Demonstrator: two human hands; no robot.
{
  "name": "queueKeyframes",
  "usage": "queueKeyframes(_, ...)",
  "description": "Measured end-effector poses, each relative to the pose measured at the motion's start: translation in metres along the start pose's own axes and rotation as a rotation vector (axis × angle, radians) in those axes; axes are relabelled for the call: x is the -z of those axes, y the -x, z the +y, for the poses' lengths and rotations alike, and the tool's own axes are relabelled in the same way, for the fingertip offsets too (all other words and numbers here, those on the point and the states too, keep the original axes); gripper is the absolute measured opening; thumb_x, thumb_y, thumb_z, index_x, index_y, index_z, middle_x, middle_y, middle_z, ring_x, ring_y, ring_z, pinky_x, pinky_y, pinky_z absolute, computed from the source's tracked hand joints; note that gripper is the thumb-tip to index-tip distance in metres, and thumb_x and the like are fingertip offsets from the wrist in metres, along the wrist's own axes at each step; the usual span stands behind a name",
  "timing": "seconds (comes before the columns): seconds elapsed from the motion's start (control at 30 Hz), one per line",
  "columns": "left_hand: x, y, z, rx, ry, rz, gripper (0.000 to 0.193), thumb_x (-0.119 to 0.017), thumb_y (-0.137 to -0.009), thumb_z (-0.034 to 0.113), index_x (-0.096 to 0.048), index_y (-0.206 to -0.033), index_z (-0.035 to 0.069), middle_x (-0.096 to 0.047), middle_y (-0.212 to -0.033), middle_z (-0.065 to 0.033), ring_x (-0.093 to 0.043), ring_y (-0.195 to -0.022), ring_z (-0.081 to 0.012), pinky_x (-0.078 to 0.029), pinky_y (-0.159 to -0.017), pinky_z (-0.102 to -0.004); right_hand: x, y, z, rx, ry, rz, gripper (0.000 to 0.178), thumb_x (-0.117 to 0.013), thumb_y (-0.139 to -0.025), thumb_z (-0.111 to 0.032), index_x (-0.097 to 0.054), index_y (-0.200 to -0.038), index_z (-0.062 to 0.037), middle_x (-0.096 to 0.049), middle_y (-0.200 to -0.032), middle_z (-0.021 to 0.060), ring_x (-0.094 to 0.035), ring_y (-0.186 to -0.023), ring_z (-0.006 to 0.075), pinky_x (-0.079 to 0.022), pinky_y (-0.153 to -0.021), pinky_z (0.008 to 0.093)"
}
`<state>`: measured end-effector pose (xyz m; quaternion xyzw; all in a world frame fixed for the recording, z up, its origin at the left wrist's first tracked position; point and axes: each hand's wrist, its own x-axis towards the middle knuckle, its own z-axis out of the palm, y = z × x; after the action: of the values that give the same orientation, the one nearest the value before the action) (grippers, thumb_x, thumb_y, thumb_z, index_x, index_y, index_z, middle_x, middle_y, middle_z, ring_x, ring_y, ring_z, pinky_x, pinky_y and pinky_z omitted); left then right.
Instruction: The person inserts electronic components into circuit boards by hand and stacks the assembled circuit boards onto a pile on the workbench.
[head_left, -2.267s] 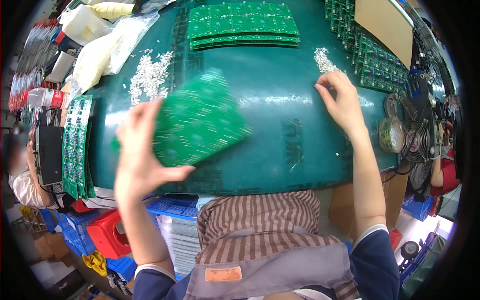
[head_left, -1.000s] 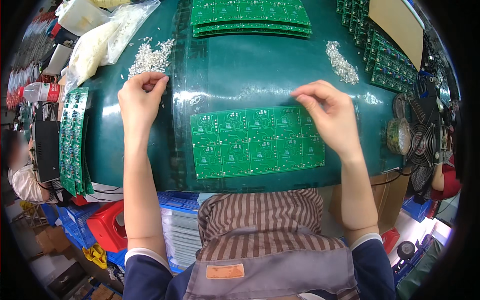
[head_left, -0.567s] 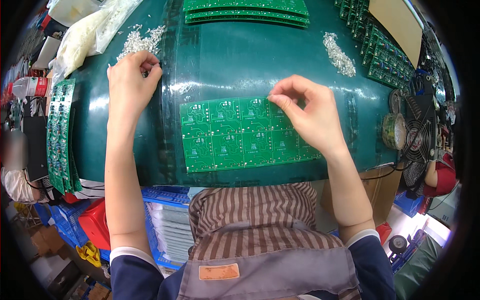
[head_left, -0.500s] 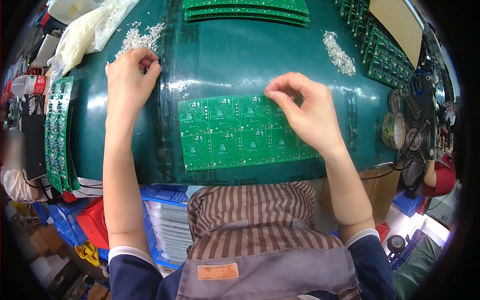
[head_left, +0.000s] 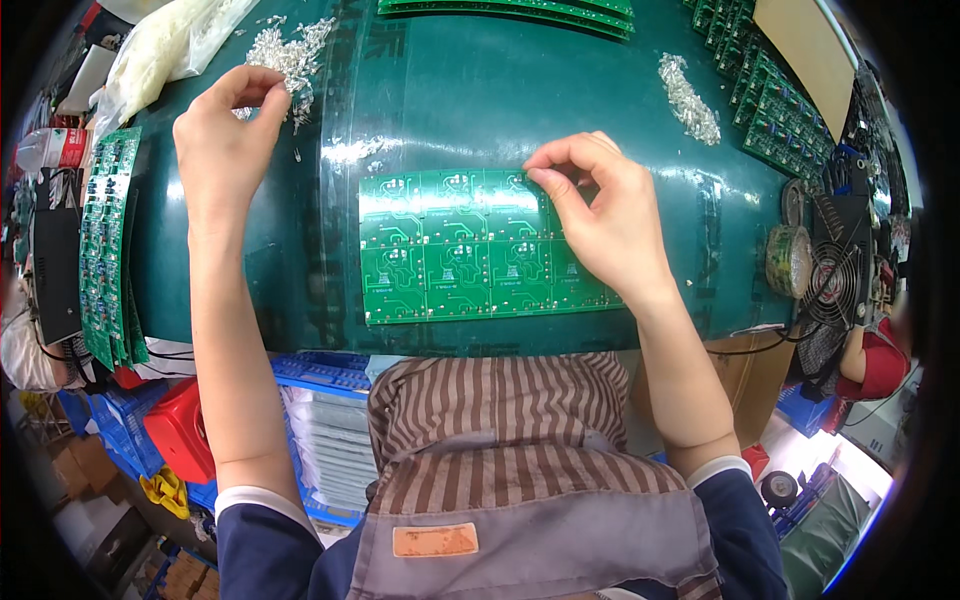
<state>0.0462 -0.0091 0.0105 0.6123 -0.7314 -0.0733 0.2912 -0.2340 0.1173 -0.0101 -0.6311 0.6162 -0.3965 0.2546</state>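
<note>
Green board (head_left: 455, 275); my right hand (head_left: 608, 218) at its 1 o'clock; left hand (head_left: 226, 142) at 10; both pinched, can't tell on what

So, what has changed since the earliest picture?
The left hand let go of the green board, now flat on the table, and moved to the left heap of small parts. The right hand moved left from the right heap to the board's far edge. The stacked boards stayed.

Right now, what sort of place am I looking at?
Probably an electronics workshop: a green circuit board lies on the table, with a pile of small pale parts and component-covered boards nearby.
</note>
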Motion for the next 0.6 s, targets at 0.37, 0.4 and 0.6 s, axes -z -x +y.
queueKeyframes(0.37, 0.003, 0.011, -0.014, 0.094, 0.128, 0.041, 0.020, -0.071, -0.090, 0.018, -0.076, -0.103, 0.003, -0.076, -0.090, -0.0077, -0.070, -0.086, -0.0124, -0.052, -0.080, -0.0271, 0.000, 0.001, -0.001, 0.002, 0.025, 0.010, 0.006, -0.071, -0.083, -0.002, -0.072, -0.088, -0.0044, -0.070, -0.084, 0.0094, -0.065, -0.082, 0.0241, -0.051, -0.070, 0.0336)
queueKeyframes(0.4, 0.002, 0.015, -0.013, 0.099, 0.233, 0.040, 0.020, -0.071, -0.091, 0.016, -0.075, -0.104, 0.002, -0.075, -0.090, -0.0068, -0.069, -0.086, -0.0114, -0.052, -0.081, -0.0263, 0.000, 0.001, -0.001, 0.001, 0.025, 0.010, 0.006, -0.071, -0.083, -0.002, -0.072, -0.088, -0.0044, -0.070, -0.084, 0.0094, -0.065, -0.082, 0.0241, -0.051, -0.070, 0.0336)
queueKeyframes(0.6, 0.002, 0.048, 0.035, 0.097, 0.573, -0.187, 0.017, -0.072, -0.090, 0.010, -0.076, -0.103, 0.000, -0.074, -0.090, -0.0047, -0.065, -0.085, -0.0086, -0.050, -0.081, -0.0237, 0.001, 0.000, -0.001, -0.012, 0.029, 0.006, 0.006, -0.071, -0.083, -0.002, -0.072, -0.088, -0.0041, -0.070, -0.084, 0.0094, -0.065, -0.082, 0.0240, -0.051, -0.070, 0.0334)
